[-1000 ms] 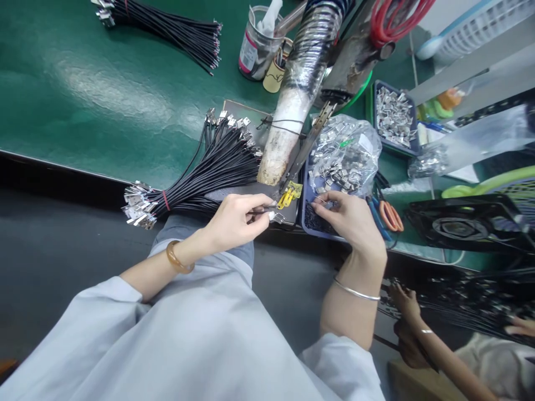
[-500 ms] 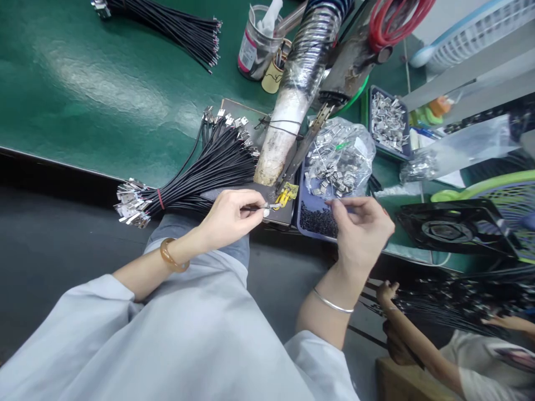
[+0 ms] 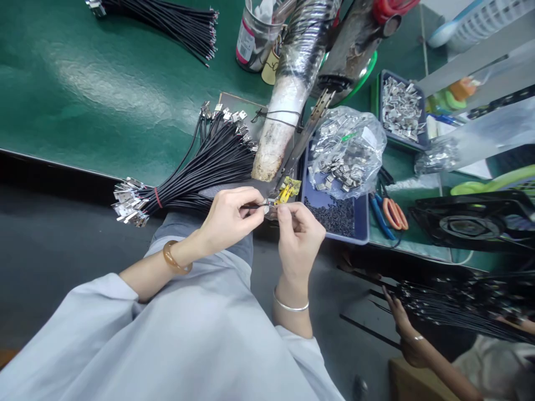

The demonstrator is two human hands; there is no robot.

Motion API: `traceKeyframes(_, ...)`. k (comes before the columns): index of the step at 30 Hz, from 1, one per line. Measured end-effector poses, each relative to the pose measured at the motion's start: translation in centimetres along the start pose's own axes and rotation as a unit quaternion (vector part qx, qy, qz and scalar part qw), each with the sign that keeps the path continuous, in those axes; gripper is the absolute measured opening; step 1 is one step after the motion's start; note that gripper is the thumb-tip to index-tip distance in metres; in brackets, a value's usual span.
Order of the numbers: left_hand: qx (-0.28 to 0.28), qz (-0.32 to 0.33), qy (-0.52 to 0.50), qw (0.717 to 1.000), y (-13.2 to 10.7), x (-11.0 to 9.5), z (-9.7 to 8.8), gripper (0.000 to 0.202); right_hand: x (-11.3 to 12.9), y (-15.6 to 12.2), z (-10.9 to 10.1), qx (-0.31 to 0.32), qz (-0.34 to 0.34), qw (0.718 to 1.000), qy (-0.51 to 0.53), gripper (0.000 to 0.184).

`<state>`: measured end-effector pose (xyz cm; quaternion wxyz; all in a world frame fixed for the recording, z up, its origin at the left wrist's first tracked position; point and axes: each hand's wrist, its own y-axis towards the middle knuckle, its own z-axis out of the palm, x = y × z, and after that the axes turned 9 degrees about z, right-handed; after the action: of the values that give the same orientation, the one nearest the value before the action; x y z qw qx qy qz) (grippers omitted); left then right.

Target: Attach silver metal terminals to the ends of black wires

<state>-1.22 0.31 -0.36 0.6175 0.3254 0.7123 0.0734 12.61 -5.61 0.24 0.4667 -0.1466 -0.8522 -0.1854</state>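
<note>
My left hand (image 3: 234, 216) pinches a black cable (image 3: 251, 206) whose metal-tipped end points right. The fingers of my right hand (image 3: 300, 234) are closed in a pinch right beside that end; what they hold, if anything, is too small to make out. Just beyond both fingertips are yellow pieces (image 3: 286, 192) beneath the tip of a slim metal arm (image 3: 298, 147). A large bundle of black cables (image 3: 209, 161) with metal clips on its ends, tied by a red band, lies left of my hands.
A blue tray (image 3: 363, 223) holds small black parts and a bag of metal clips (image 3: 349, 150). Overhead hangs a wrapped duct (image 3: 278, 122). Pliers (image 3: 387, 214) and a black fan (image 3: 468, 223) lie to the right. A co-worker's arm (image 3: 422, 348) is at lower right.
My right hand has moved left from over the blue tray to the cable end at my left fingertips. My left hand keeps its pinch in nearly the same place. The view has shifted slightly.
</note>
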Motion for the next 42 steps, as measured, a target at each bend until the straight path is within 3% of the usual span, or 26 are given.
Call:
traceKeyframes(11,-0.003,0.000,0.001,1.000,-0.2,0.0,0.2,0.017,0.1,-0.1,0.0,-0.007,-0.009,1.000,-0.028,0.030)
traceKeyframes(18,0.017,0.011,-0.007,1.000,-0.2,0.2,-0.1,0.016,0.4,-0.1,0.4,-0.041,-0.075,0.993,-0.085,0.030)
traceKeyframes(25,0.066,-0.002,-0.064,0.996,0.0,0.3,-1.5,0.012,-0.1,0.7,-0.4,-0.004,0.045,0.999,0.009,0.031)
traceKeyframes(28,0.060,-0.007,-0.079,0.995,0.1,0.3,-1.8,0.013,-0.5,0.7,-0.7,0.010,0.012,0.998,0.054,0.021)
traceKeyframes(31,0.060,-0.017,-0.088,0.994,0.2,0.1,-1.6,0.016,-0.7,0.4,-1.0,-0.046,-0.105,0.993,0.006,0.006)
traceKeyframes(34,0.045,-0.045,-0.084,0.994,0.2,-0.3,-1.1,0.016,-0.5,0.0,-1.3,-0.107,-0.181,0.977,-0.027,0.013)
traceKeyframes(38,0.007,-0.071,-0.084,0.994,0.4,-0.7,-0.5,0.015,0.2,-0.5,-1.3,-0.178,-0.142,0.971,0.072,0.022)
traceKeyframes(42,-0.018,-0.076,-0.092,0.993,0.7,-0.8,-0.2,0.016,0.1,-0.8,-0.9,-0.151,-0.121,0.981,0.034,0.010)
